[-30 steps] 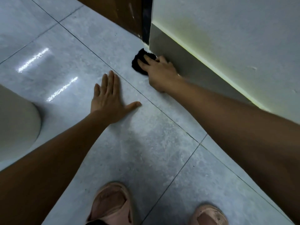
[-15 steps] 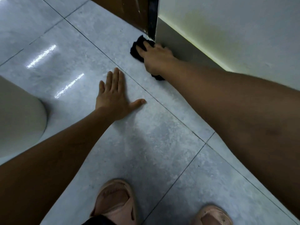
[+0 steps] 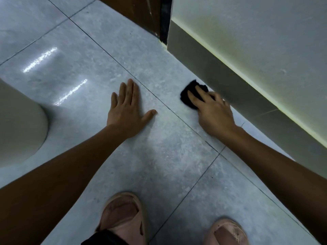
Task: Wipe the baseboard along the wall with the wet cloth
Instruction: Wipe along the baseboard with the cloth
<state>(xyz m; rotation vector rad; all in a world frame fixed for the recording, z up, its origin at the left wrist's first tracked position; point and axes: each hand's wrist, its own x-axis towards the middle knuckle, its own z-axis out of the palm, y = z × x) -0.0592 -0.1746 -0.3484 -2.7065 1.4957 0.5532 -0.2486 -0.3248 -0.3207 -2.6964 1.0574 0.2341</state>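
The right hand has pulled the black cloth back from the baseboard's door-side end, toward the person. Its fingers lie flat, pressing the cloth on the floor against the baseboard's foot, though contact looks blurred. The left hand stays splayed, empty. The end stretch seems done; the nearer length remains.

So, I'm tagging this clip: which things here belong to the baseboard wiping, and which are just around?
In the job: black cloth, right hand, baseboard.
Just around: left hand flat on floor, brown door, sandals.
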